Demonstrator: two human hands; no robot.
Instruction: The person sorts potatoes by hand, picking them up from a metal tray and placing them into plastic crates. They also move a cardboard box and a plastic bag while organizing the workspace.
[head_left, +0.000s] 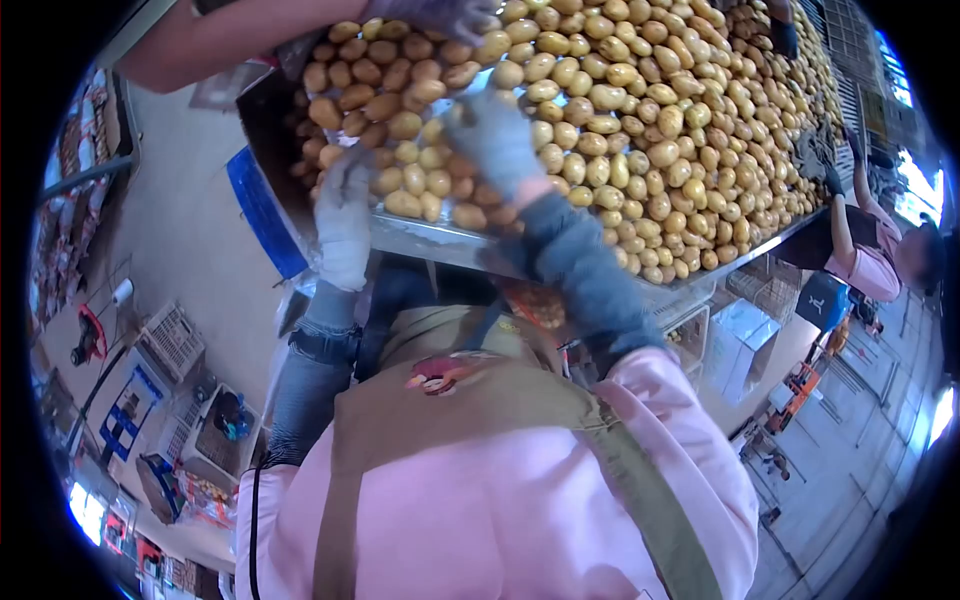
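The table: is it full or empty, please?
Mostly full. Potatoes cover most of the visible table; bare surface shows only in small gaps, some near the right hand.

- Potatoes (664,153): a great many, smooth, oval to round, mostly golden yellow with a slight shine, lying loose on the table (432,236).
- Brown potatoes (383,107): darker, gathered towards the table's left end.
- At the table's middle they lie thinner, with bare surface showing through gaps.
- On the table's right part they crowd close, touching one another, right up to the front edge.
- They lie on their sides, pointing in mixed directions.
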